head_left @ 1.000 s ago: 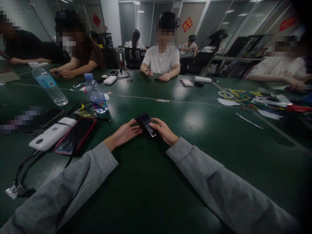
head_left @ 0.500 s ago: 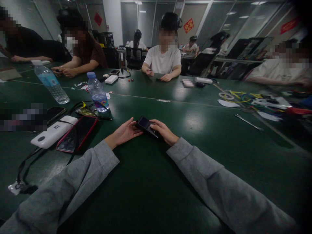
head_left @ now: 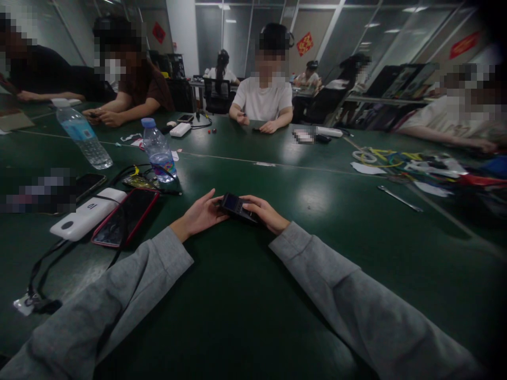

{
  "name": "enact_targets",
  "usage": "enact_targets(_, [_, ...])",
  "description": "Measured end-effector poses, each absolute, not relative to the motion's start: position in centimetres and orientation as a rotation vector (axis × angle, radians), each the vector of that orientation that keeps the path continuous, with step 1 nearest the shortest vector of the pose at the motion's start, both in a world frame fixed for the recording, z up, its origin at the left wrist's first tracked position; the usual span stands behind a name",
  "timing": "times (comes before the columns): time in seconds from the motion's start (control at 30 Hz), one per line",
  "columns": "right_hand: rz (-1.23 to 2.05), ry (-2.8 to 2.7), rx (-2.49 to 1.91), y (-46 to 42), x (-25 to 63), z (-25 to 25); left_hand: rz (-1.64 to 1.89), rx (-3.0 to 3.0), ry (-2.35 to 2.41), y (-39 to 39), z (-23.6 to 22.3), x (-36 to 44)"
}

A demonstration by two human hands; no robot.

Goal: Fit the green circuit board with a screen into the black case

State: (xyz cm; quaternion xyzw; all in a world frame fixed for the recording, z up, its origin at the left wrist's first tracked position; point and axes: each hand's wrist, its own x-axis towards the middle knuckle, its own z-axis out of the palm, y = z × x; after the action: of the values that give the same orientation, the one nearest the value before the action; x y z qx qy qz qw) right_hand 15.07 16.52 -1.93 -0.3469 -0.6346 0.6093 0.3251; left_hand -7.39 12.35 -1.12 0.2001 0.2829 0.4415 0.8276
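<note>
Glossy green table (head_left: 237, 306) nearest. Small black boxy plastic-looking device (head_left: 239, 208), dark screen (head_left: 232, 201) up, sits between both hands. Left hand (head_left: 201, 215): fingers loosely spread at its left end, thumb raised, not gripping. Right hand (head_left: 266, 212): fingers grasping its right end, thumb on face. Probably light, stiff, slightly slick; screen likely fragile, so hold side edges. Farther: clear plastic bottle with blue cap (head_left: 157, 148).

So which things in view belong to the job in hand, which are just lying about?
In use:
small black device, in the right hand, left hand at its edge

Apparently lying about:
white power bank
red-edged phone
blue-capped bottle
tangled cables
wrench-like tool
</note>
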Motion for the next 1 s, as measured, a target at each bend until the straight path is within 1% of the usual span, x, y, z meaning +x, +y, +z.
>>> enact_targets(0.2, [1.597, -1.712, -0.875, 16.8, 15.2, -1.9, 0.885, 0.450, 0.508, 11.9, -0.8, -7.5])
enact_targets(0.53, [1.534, -1.857, -0.870, 17.0, 15.5, -2.0, 0.821, 0.511, 0.532, 11.6, -0.6, -7.5])
enact_targets(1.0, [1.469, -1.886, -0.901, 16.9, 15.3, -1.6, 0.795, 0.535, 0.526, 11.1, 0.0, -7.4])
